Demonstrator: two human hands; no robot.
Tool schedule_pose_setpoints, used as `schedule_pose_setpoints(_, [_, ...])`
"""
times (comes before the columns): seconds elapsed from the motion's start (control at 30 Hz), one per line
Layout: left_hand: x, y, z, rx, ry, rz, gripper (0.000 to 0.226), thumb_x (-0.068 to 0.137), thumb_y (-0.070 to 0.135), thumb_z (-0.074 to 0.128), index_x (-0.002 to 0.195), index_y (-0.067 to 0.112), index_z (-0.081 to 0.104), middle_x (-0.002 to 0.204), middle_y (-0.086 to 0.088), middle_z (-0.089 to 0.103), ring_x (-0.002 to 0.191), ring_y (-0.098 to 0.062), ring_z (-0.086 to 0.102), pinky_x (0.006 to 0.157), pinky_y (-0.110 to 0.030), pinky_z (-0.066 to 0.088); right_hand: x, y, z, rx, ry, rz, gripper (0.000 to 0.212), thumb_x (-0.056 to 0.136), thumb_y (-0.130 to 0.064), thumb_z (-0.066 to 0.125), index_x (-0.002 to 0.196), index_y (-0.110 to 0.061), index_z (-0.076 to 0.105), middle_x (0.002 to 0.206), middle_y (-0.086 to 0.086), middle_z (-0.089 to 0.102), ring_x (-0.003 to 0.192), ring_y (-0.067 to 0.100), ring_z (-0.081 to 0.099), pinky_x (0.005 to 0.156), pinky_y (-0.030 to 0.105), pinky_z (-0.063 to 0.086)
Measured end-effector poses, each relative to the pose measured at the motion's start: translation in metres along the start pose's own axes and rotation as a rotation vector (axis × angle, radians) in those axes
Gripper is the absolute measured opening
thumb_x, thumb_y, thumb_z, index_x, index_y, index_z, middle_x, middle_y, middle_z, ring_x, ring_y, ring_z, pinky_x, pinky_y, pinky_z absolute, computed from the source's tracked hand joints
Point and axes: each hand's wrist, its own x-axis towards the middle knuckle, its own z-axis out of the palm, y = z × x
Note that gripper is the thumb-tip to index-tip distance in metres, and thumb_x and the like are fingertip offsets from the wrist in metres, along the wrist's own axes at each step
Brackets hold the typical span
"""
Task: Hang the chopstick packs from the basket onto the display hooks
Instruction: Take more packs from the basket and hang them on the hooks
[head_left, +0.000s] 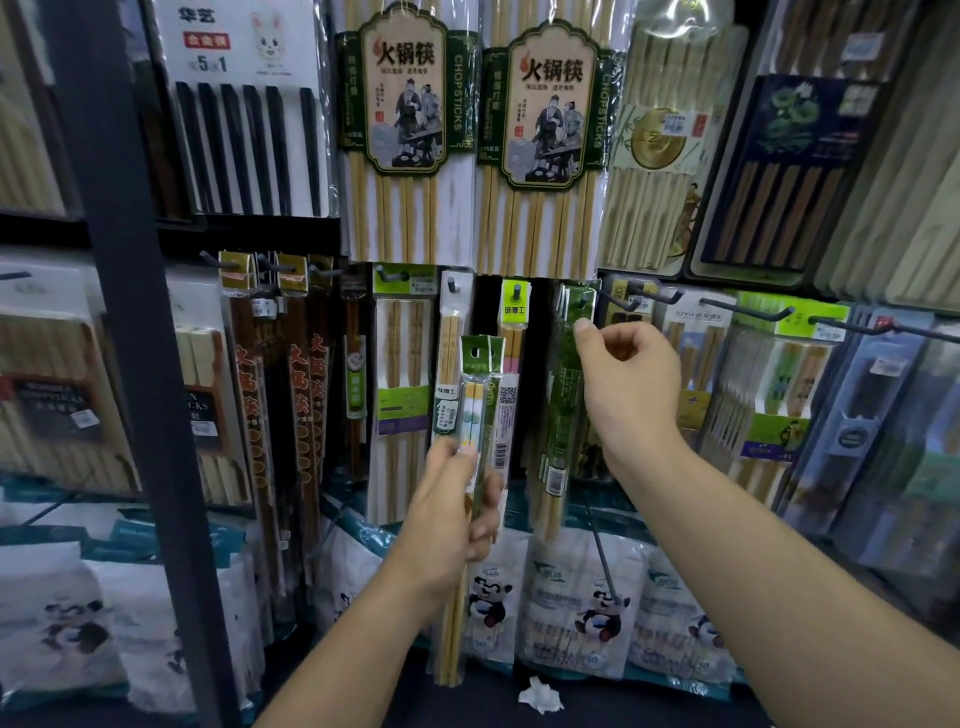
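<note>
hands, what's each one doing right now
Left hand: closed on chopstick packs.
Right hand: pinching the green pack hanging at the hook.

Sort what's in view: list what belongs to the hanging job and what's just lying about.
Job:
- left hand gripping green-header packs
- right hand pinching the hung green packs
- their hook

Lying about:
- crumpled paper
- panda bags
- hot-pot chopsticks
- black chopsticks

Panda-printed bags (592, 608); crumpled white paper (540, 695)
</note>
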Motion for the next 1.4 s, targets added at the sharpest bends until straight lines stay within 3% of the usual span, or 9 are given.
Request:
schedule_pose_setpoints(0.1, [-0.001,0.003,0.002,0.002,-0.007,0.005,0.022,0.111,0.025,0.035,0.099,0.021,0.053,0.073,0.004,0.058,0.052,-0.008,0.041,0.043,-0.022,0.029,-0.019,-0.002,-0.004,0.018,-0.058,-0.012,0.021,0.094,-0.036,0.069,0.086,-0.018,0.062,0.073,-0.009,0.056,0.059,-0.004,0.05,0.064,0.021,0.042])
schedule_pose_setpoints(0.2, [-0.002,0.004,0.008,0.033,-0.031,0.07,0.035,0.11,0.023,0.044,0.083,0.031,0.065,0.073,0.001,0.057,0.055,-0.01,0.047,0.044,-0.025,0.034,-0.038,-0.005,-0.003,0.029,-0.258,-0.014,0.018,0.092,-0.037,0.07,0.083,-0.021,0.068,0.07,-0.005,0.063,0.062,-0.003,0.055,0.062,0.022,0.049])
schedule_pose_setpoints(0.3, [-0.003,0.005,0.013,0.027,-0.039,0.119,0.031,0.106,0.022,0.052,0.082,0.035,0.066,0.07,0.002,0.058,0.057,-0.01,0.051,0.044,-0.024,0.04,-0.048,-0.007,0.001,0.048,-0.351,-0.008,0.017,0.092,-0.035,0.073,0.083,-0.02,0.07,0.075,0.002,0.067,0.063,0.003,0.057,0.062,0.021,0.053])
schedule_pose_setpoints(0.43, [-0.003,0.007,0.012,0.032,-0.058,0.142,0.016,0.099,0.031,0.059,0.085,0.034,0.066,0.071,-0.001,0.062,0.055,-0.011,0.052,0.042,-0.023,0.038,-0.047,-0.008,0.0,0.103,-0.334,0.055,0.017,0.094,-0.03,0.071,0.08,-0.019,0.07,0.075,0.013,0.066,0.061,0.01,0.056,0.061,0.027,0.052])
schedule_pose_setpoints(0.57, [-0.005,0.005,0.01,-0.003,-0.027,0.126,0.027,0.104,0.037,0.05,0.082,0.037,0.065,0.074,-0.005,0.068,0.056,-0.014,0.058,0.043,-0.024,0.044,-0.043,-0.009,-0.002,0.168,-0.318,0.124,0.013,0.094,-0.023,0.071,0.082,-0.019,0.071,0.065,-0.005,0.061,0.055,0.005,0.054,0.05,0.017,0.043])
schedule_pose_setpoints(0.67, [-0.003,0.003,0.011,0.012,0.047,0.131,0.038,0.11,0.03,0.043,0.081,0.033,0.068,0.077,-0.005,0.072,0.065,-0.023,0.069,0.057,-0.033,0.059,-0.034,-0.016,-0.005,0.197,-0.259,0.158,0.014,0.097,-0.023,0.067,0.084,-0.019,0.072,0.069,-0.007,0.062,0.056,0.003,0.052,0.051,0.015,0.043])
schedule_pose_setpoints(0.77, [0.002,0.0,0.007,0.121,0.112,0.163,0.03,0.11,0.025,0.044,0.09,0.016,0.065,0.083,-0.004,0.071,0.077,-0.019,0.069,0.069,-0.033,0.06,-0.022,-0.025,-0.008,0.215,-0.194,0.158,0.02,0.101,-0.022,0.061,0.083,-0.018,0.07,0.07,-0.005,0.06,0.055,0.003,0.049,0.051,0.015,0.043])
schedule_pose_setpoints(0.97, [0.005,-0.003,0.003,0.172,0.113,0.173,0.027,0.109,0.02,0.045,0.098,0.002,0.061,0.074,0.004,0.066,0.072,-0.012,0.065,0.068,-0.029,0.059,-0.008,-0.034,-0.007,0.195,-0.14,0.163,0.022,0.1,-0.023,0.061,0.08,-0.018,0.067,0.072,0.001,0.052,0.06,0.008,0.046,0.081,0.027,0.046])
schedule_pose_setpoints(1.4, [0.006,-0.006,0.003,0.133,0.111,0.14,0.025,0.108,0.02,0.048,0.097,0.011,0.068,0.074,0.002,0.068,0.072,-0.013,0.067,0.065,-0.026,0.057,-0.004,-0.032,-0.006,0.156,-0.112,0.173,0.025,0.098,-0.022,0.062,0.076,-0.011,0.064,0.07,0.004,0.047,0.054,0.003,0.046,0.085,0.028,0.044])
